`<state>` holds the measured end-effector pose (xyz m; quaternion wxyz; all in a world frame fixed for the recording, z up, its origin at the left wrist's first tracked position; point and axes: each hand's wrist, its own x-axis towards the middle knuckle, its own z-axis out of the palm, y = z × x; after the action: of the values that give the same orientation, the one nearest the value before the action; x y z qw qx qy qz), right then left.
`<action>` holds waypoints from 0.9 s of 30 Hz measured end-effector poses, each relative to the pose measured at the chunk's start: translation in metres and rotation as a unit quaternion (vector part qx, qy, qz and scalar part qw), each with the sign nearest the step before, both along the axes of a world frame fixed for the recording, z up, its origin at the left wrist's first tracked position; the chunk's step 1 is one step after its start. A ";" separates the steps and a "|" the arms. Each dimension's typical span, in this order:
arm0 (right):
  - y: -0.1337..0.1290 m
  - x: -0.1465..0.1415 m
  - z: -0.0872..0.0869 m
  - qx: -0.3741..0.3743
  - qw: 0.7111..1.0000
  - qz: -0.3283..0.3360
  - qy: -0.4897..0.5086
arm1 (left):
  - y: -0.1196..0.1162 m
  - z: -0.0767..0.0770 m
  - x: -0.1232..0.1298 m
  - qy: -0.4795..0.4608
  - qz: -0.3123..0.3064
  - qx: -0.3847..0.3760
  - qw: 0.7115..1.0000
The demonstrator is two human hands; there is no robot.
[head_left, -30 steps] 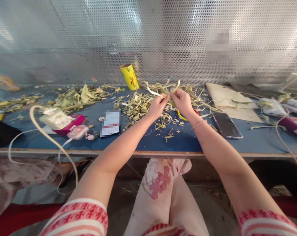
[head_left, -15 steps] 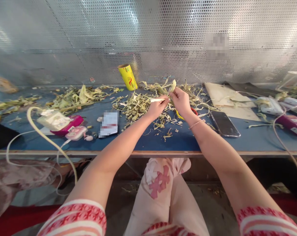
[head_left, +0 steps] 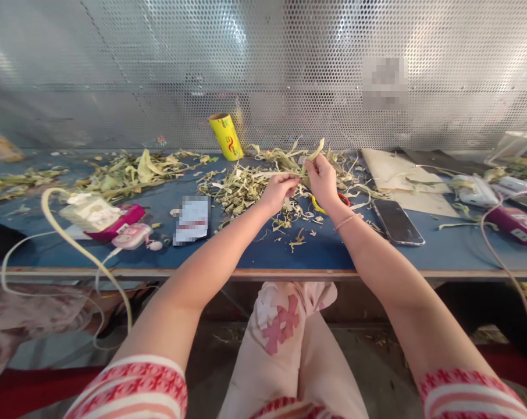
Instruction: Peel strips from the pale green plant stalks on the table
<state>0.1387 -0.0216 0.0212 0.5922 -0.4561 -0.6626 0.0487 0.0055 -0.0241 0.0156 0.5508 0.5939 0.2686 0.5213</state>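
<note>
My left hand [head_left: 281, 193] is closed in a pinch over the pile, with a pale leaf strip [head_left: 270, 174] running along its fingertips. Close beside it, my right hand [head_left: 322, 179] pinches a wilted yellow-green leaf [head_left: 318, 149] whose tip sticks up above the fingers. The fingertips of both hands are almost together, and the fingers hide what lies between them. Below and around them spreads a heap of shredded dried leaves [head_left: 237, 189]. Under my right wrist, yellow and red loops [head_left: 316, 205] show in part, perhaps scissor handles.
A yellow cardboard tube [head_left: 227, 138] leans by the perforated metal wall [head_left: 267, 70]. Phones [head_left: 398, 222] [head_left: 192, 220] lie on both sides of my arms. Cables and pink devices [head_left: 130, 234] are at left, cardboard sheets [head_left: 403, 174] at right. Another person's leg [head_left: 32, 317] shows at left.
My right hand's leaf now points further up and right, with more of it showing. The pale strip at my left hand shows less clearly. The view has shifted slightly.
</note>
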 end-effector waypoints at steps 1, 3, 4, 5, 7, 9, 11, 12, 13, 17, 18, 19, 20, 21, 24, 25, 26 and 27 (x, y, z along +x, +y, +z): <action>0.000 0.000 0.000 0.000 1.000 0.001 0.001 | -0.001 0.001 0.000 -0.006 0.005 -0.005 1.000; -0.001 -0.001 0.001 0.002 1.000 0.002 0.007 | -0.004 0.003 0.001 -0.014 0.019 -0.014 1.000; -0.001 -0.002 0.002 0.002 1.000 0.003 0.011 | -0.005 0.004 0.002 -0.017 0.026 -0.019 0.999; -0.002 -0.002 0.003 0.001 1.000 0.004 0.014 | -0.006 0.005 0.002 -0.020 0.030 -0.026 0.999; -0.004 -0.003 0.004 -0.004 1.000 0.007 0.018 | -0.008 0.007 0.003 -0.025 0.034 -0.039 0.998; -0.005 -0.004 0.005 -0.008 1.000 0.012 0.021 | -0.010 0.009 0.003 -0.026 0.035 -0.046 0.998; -0.006 -0.005 0.006 -0.008 1.000 0.016 0.026 | -0.011 0.010 0.002 -0.025 0.034 -0.050 0.998; -0.006 -0.005 0.006 -0.006 0.999 0.017 0.028 | -0.011 0.010 0.002 -0.024 0.032 -0.052 0.998; -0.005 -0.005 0.006 -0.004 0.999 0.019 0.029 | -0.011 0.009 0.002 -0.024 0.027 -0.053 0.998; 0.000 -0.003 0.003 -0.011 0.999 0.034 0.028 | -0.003 0.004 -0.002 -0.013 0.003 -0.036 0.999; 0.003 -0.002 0.002 -0.019 0.999 0.044 0.026 | 0.000 0.003 -0.003 -0.011 0.002 -0.026 1.000; 0.006 -0.001 0.001 -0.030 0.998 0.055 0.025 | 0.003 0.002 -0.005 -0.011 0.003 -0.018 1.000; 0.008 0.000 0.000 -0.043 0.996 0.069 0.028 | 0.006 0.001 -0.008 -0.015 0.008 -0.013 1.000; 0.011 0.001 -0.002 -0.058 0.994 0.083 0.036 | 0.009 0.002 -0.011 -0.019 0.011 -0.011 1.000; 0.015 0.004 -0.004 -0.115 0.982 0.122 0.089 | 0.015 0.005 -0.020 -0.011 0.019 -0.001 1.000; 0.015 0.005 -0.004 -0.138 0.975 0.137 0.110 | 0.016 0.006 -0.023 -0.003 0.019 0.009 1.000; 0.015 0.005 -0.004 -0.162 0.966 0.152 0.129 | 0.016 0.007 -0.025 0.004 0.015 0.017 1.000; 0.014 0.006 -0.003 -0.186 0.957 0.166 0.148 | 0.016 0.008 -0.026 0.009 0.007 0.021 1.000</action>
<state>0.1444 -0.0081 0.0181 0.5717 -0.4299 -0.6131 0.3354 -0.0207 -0.0078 0.0237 0.5318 0.6082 0.2666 0.5255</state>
